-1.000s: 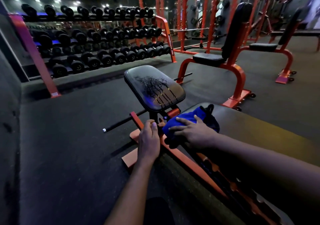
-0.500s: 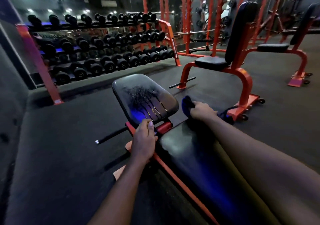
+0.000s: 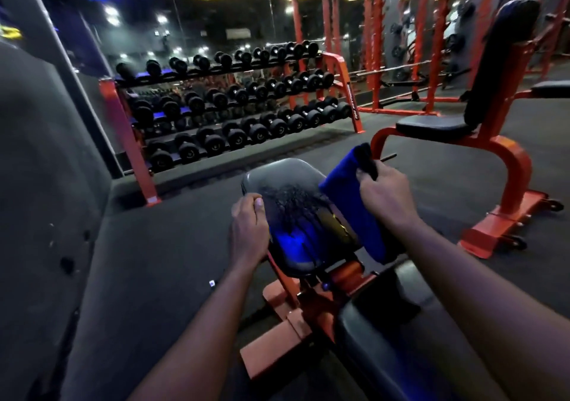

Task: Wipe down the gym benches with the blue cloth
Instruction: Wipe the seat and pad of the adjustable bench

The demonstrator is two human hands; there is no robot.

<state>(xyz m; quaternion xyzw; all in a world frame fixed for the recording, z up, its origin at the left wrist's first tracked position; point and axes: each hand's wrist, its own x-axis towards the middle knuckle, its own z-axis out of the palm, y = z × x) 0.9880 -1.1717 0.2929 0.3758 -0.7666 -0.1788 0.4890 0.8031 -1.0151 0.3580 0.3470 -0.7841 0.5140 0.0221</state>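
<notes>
The seat pad (image 3: 296, 215) stands just beyond the back pad (image 3: 385, 339) of the nearest bench. The left hand (image 3: 248, 225) holds the seat pad's left edge, and the right hand (image 3: 385, 197) holds the cloth (image 3: 348, 203) along its right edge. Farther back, a dumbbell rack (image 3: 234, 107) stands to the left and a second bench (image 3: 462, 129) to the right, with the rack frames (image 3: 401, 46) behind them.

- A black padded seat surface (image 3: 296, 215), scuffed and catching blue light, tilts up on an orange frame (image 3: 279, 300), with a longer black pad (image 3: 385, 339) just behind it.
- The left hand (image 3: 248, 228) grips the seat's left edge. A blue cloth (image 3: 348, 203), held in the right hand (image 3: 385, 197), hangs along its right edge.
- The dark floor (image 3: 172, 262) carries this frame, a second bench (image 3: 431, 127) and a loaded dumbbell rack (image 3: 129, 141).
</notes>
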